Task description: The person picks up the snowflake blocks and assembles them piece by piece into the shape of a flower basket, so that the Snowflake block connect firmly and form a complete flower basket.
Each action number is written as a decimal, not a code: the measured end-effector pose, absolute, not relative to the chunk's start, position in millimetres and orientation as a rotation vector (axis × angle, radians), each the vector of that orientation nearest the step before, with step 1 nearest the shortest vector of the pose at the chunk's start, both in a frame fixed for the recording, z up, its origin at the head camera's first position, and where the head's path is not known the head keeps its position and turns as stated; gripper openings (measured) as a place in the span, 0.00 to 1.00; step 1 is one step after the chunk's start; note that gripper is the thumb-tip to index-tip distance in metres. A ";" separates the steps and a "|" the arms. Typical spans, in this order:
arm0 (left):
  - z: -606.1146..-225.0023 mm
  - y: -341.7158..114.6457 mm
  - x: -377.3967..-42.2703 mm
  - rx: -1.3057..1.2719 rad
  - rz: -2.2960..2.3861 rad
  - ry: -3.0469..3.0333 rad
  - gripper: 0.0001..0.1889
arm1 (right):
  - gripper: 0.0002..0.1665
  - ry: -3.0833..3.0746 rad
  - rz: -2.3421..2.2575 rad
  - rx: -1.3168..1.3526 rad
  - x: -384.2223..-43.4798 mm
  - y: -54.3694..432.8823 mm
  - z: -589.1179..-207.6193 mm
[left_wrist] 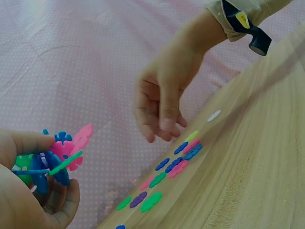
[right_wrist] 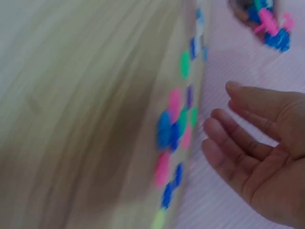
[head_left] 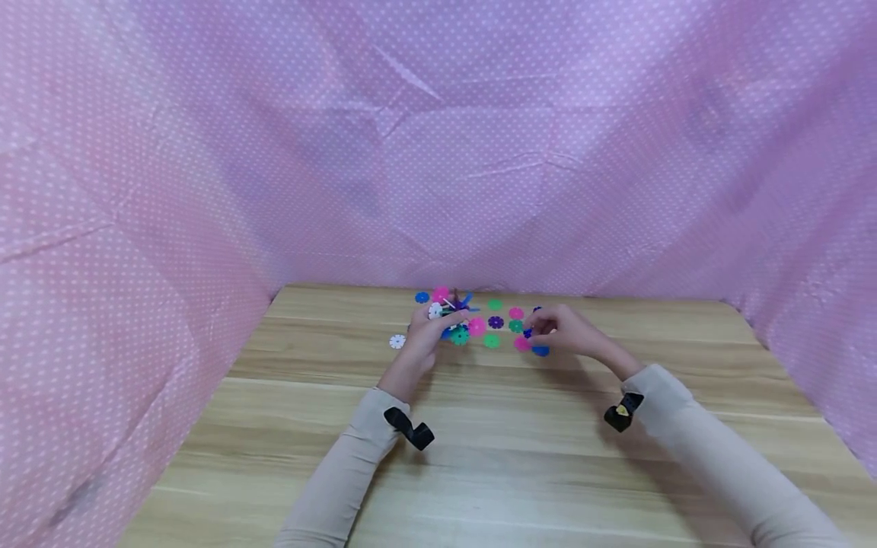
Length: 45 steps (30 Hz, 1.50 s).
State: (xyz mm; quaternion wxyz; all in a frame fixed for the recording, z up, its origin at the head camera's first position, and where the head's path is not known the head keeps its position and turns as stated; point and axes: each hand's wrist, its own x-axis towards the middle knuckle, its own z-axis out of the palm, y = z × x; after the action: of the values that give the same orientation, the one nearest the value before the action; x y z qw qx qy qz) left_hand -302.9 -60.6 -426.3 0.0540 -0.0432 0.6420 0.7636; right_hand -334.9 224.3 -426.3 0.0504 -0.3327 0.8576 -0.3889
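Note:
My left hand [head_left: 425,335] grips a cluster of interlocked snowflake discs [left_wrist: 59,164] in blue, pink, green and white. In the left wrist view, its thumb and fingers curl round one side of the cluster, hiding part of it. My right hand [head_left: 567,333] hovers over the right end of the loose discs, fingers bent and relaxed. The right wrist view shows the palm of that hand [right_wrist: 267,152] bare, with a gap between thumb and fingers. Below it lie a pink disc [left_wrist: 177,169], a blue disc [left_wrist: 192,152] and a yellow-green disc [left_wrist: 192,135].
More loose discs lie flat towards the table's far edge, among them a purple disc [head_left: 495,323] and a green disc [head_left: 492,342] between the hands. A white disc [head_left: 397,342] lies left of the left hand. Pink dotted cloth [head_left: 438,190] hangs round the wooden table [head_left: 493,472].

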 end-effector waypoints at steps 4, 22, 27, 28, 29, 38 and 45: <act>-426.0 -61.2 -302.6 -0.111 2.278 1.963 0.27 | 0.11 2.654 -1.088 -0.945 -338.0 236.9 -435.5; -429.9 -60.1 -304.4 -0.078 2.208 1.987 0.19 | 0.11 2.820 -0.888 -0.799 -340.7 260.3 -457.7; -428.0 -60.3 -305.0 -0.108 2.189 1.985 0.21 | 0.09 2.765 -0.923 -0.737 -338.8 262.2 -457.0; -427.9 -60.5 -305.1 -0.119 2.180 1.991 0.22 | 0.09 2.742 -0.937 -0.728 -338.1 262.2 -456.5; -427.9 -60.6 -305.2 -0.128 2.174 1.992 0.22 | 0.08 2.713 -0.962 -0.716 -337.5 262.2 -456.1; -430.4 -61.4 -303.0 -0.171 2.100 1.997 0.29 | 0.08 2.562 -1.103 -0.689 -332.9 258.4 -451.6; -432.8 -60.1 -303.4 -0.130 2.111 2.000 0.28 | 0.13 2.565 -1.343 -0.646 -328.3 230.2 -432.5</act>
State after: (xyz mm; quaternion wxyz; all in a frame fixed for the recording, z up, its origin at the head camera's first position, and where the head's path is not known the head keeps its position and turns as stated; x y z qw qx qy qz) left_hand -303.4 -60.1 -432.8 0.1149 -0.0445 0.6826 0.7204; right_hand -328.3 230.2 -432.5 0.0872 -0.2168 0.8614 -0.4510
